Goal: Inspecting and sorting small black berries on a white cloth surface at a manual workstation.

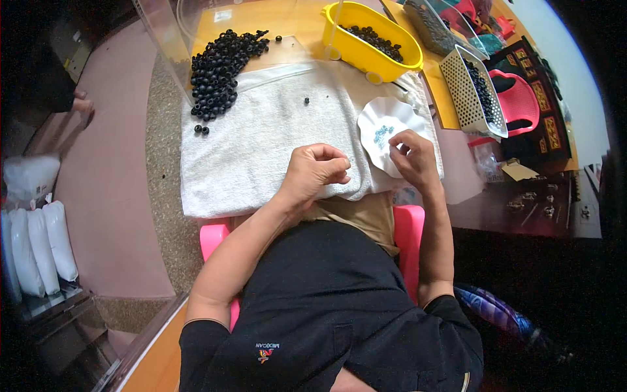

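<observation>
My left hand (319,167) is just above the near part of the white towel (261,150). Its thumb and forefinger are pinched together, and whatever is between them is too small to see. Over the right side of a white wavy-rimmed dish (373,117), my right hand (416,160) has its fingers bent into a pinch, with anything inside hidden. Small pale blue bits (383,135), which look like beads, lie in the dish beside its fingertips. One black bead (306,100) rests alone on the towel, beyond my left hand.
A heap of black round beads (219,75) covers the towel's far left corner. A yellow wheeled tub (339,19) holds more dark pieces. To the right stand a white perforated basket (460,98) and a pink container (522,98). Clear upright panels (160,39) rise at far left.
</observation>
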### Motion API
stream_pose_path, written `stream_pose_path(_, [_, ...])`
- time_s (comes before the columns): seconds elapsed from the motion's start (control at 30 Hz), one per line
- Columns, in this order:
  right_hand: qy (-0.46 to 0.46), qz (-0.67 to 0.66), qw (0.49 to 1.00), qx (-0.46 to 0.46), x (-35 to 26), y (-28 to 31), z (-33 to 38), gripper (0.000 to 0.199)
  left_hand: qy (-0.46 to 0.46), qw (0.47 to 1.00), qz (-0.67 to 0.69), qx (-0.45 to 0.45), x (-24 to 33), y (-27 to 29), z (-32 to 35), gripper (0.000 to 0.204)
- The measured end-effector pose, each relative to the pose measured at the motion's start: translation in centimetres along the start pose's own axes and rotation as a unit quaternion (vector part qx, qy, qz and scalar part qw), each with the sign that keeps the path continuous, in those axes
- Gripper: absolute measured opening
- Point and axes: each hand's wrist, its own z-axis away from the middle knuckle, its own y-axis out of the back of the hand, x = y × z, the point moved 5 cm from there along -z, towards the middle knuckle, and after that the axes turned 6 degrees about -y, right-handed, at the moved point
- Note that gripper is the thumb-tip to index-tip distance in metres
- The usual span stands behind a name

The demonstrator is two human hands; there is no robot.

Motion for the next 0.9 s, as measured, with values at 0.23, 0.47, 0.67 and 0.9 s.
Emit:
stream_pose_path(0.23, [0.009, 0.007, 1.000, -0.018, 1.6, -0.4, 0.3, 0.015, 0.006, 1.000, -0.001, -0.008, -0.6, 0.0, -0.1, 0.011])
stream_pose_path(0.47, [0.001, -0.226, 0.971, -0.084, -3.3, -1.7, 2.4, 0.023, 0.035, 0.999, 0.027, -0.022, -0.8, -0.2, 0.3, 0.009])
stream_pose_path(0.67, [0.051, -0.321, 0.937, -0.130, -4.4, -4.7, 3.3, 0.017, 0.054, 0.994, 0.059, -0.069, -1.2, -0.7, 0.5, 0.010])
stream_pose_path(0.9, [-0.028, -0.428, 0.889, -0.162, -3.9, -5.1, 3.3, 0.014, 0.059, 0.993, 0.064, -0.083, -0.7, -0.9, 0.7, 0.011])
